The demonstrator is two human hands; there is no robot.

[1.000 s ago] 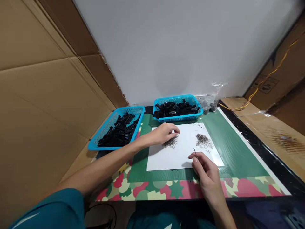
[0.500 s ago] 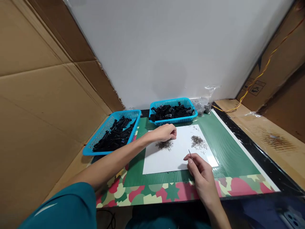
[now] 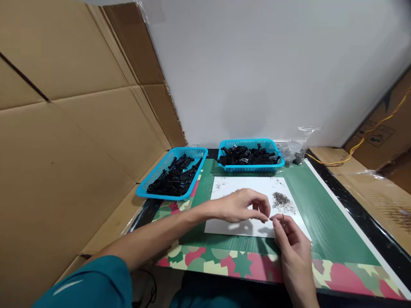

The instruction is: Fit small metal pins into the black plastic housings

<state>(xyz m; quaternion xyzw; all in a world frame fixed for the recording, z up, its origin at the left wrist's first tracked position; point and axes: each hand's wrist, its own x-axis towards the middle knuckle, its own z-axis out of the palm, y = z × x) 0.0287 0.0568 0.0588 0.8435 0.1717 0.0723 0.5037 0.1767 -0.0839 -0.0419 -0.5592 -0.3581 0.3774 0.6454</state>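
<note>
My right hand (image 3: 293, 244) pinches a thin dark stick (image 3: 283, 219), its long side pointing up or away from me; my left hand (image 3: 242, 206) is just left of it, fingers curled, maybe holding something, I can't tell.

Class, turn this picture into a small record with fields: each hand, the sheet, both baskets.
Right hand: holds a thin dark rod
Left hand: close to the right hand; anything held is too small to tell
White sheet: bears a right pile and a partly hidden left pile of tiny pieces
Left basket: blue, holds black parts
Rear basket: blue, holds black pieces; plastic bags alongside
</note>
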